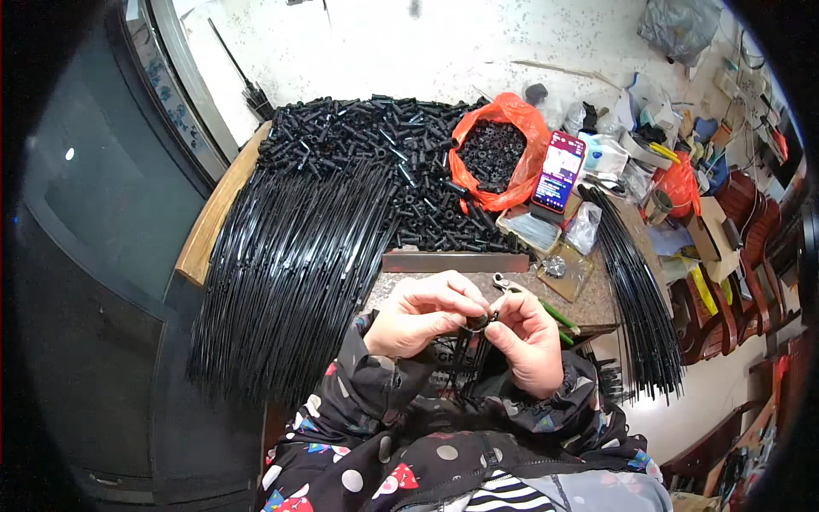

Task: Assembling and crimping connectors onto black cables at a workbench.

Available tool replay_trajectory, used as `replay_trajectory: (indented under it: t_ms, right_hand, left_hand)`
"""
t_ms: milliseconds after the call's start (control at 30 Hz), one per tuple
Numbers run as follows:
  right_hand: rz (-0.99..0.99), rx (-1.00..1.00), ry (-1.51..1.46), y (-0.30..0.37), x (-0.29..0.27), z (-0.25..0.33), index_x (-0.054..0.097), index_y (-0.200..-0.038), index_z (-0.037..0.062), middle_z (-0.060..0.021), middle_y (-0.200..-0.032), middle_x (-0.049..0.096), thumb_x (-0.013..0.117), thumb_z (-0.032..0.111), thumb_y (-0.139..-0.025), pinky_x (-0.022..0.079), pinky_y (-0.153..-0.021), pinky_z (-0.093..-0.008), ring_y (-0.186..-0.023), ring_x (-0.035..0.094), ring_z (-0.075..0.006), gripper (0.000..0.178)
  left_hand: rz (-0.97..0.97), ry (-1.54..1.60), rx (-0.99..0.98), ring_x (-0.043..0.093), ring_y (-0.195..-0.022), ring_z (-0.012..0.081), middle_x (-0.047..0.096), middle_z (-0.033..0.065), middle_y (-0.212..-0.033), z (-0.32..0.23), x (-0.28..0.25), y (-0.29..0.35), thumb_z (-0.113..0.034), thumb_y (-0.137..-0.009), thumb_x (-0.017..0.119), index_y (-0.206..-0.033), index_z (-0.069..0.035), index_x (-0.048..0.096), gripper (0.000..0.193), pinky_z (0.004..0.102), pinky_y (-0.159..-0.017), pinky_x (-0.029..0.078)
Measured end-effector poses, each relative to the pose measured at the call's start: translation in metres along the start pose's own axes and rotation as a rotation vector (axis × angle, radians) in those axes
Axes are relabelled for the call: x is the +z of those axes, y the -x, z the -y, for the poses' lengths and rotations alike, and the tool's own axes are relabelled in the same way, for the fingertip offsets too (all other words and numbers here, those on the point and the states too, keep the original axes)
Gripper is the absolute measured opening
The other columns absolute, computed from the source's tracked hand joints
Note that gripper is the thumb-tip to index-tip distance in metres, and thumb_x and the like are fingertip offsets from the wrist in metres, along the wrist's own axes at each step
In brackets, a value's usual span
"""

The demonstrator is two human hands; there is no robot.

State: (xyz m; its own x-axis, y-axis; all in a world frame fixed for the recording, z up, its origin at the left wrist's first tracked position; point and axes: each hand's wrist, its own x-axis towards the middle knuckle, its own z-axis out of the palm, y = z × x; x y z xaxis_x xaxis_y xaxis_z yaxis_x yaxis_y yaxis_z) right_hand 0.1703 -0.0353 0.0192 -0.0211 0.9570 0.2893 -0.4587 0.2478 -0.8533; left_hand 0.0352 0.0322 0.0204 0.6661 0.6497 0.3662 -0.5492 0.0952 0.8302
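Over the near edge of the table, both my hands meet at the fingertips. My left hand (425, 316) pinches a small round black part (476, 323), its fingers closed on it. My right hand (531, 343) is also closed, thumb and forefinger pinching at the right side of the same part. Thin black strips (461, 358) hang below the fingers; how they join the part is too small to tell. Just beyond my right hand lie green-handled pliers (556, 316), partly hidden by the hand.
Long thin black rods (290, 282) overhang the table's left, with more rods (636, 290) at right. Behind are heaped short black tubular pieces (341, 132), an orange-red bag (531, 119) of small black parts, and a propped phone (559, 171). A metal bar (452, 262) edges the heap.
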Motion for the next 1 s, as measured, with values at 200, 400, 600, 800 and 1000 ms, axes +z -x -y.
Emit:
replay_trajectory:
  t_ms: [200, 400, 600, 800, 1000]
  right_hand:
    - [0.287, 0.291, -0.039, -0.001, -0.006, 0.023, 0.043, -0.093, -0.0008, -0.0042, -0.082, 0.049, 0.045, 0.003, -0.074, 0.039, -0.069, -0.0241, -0.076, 0.047, -0.0101, 0.020]
    - [0.030, 0.030, 0.141, -0.006, -0.018, 0.005, 0.046, -0.092, -0.0015, -0.0038, -0.080, 0.050, 0.046, 0.004, -0.074, 0.037, -0.066, -0.0197, -0.070, 0.047, -0.0082, 0.019]
    - [-0.037, -0.032, 0.039, -0.004, -0.018, 0.006, 0.047, -0.089, -0.0031, -0.0046, -0.079, 0.051, 0.049, 0.003, -0.072, 0.037, -0.065, -0.0205, -0.069, 0.047, -0.0089, 0.018]
    - [-0.071, -0.082, 0.001, -0.006, -0.017, -0.003, 0.048, -0.087, -0.0038, -0.0061, -0.080, 0.051, 0.052, 0.004, -0.070, 0.038, -0.066, -0.0221, -0.071, 0.048, -0.0111, 0.020]
    - [-0.018, -0.031, -0.067, -0.001, -0.016, 0.002, 0.050, -0.085, -0.0026, -0.0078, -0.082, 0.052, 0.054, 0.003, -0.068, 0.038, -0.066, -0.0238, -0.073, 0.048, -0.0121, 0.019]
  left_hand:
    - [0.189, -0.148, 0.129, 0.044, -0.081, 0.0215, 0.048, 0.0119, -0.081, -0.002, 0.002, 0.002, -0.004, -0.061, 0.055, -0.069, -0.001, 0.057, 0.009, 0.0320, -0.071, 0.035]
    - [-0.428, -0.507, 0.429, 0.045, -0.081, 0.0166, 0.047, 0.0114, -0.087, 0.035, 0.006, 0.008, 0.003, -0.063, 0.053, -0.074, 0.001, 0.051, 0.011, 0.0263, -0.071, 0.035]
    - [-0.288, -0.804, 0.379, 0.050, -0.069, 0.0166, 0.050, 0.0109, -0.077, 0.015, 0.028, -0.002, 0.008, -0.062, 0.053, -0.074, 0.002, 0.051, 0.014, 0.0228, -0.062, 0.039]
    - [-0.257, -0.440, 0.289, 0.047, -0.073, 0.0131, 0.048, 0.0088, -0.080, 0.021, 0.021, 0.002, 0.006, -0.065, 0.051, -0.076, 0.003, 0.050, 0.011, 0.0222, -0.064, 0.039]
    - [-0.217, -0.588, 0.304, 0.047, -0.074, 0.0127, 0.048, 0.0092, -0.081, 0.016, 0.024, 0.001, 0.005, -0.066, 0.051, -0.078, 0.004, 0.050, 0.012, 0.0222, -0.065, 0.039]
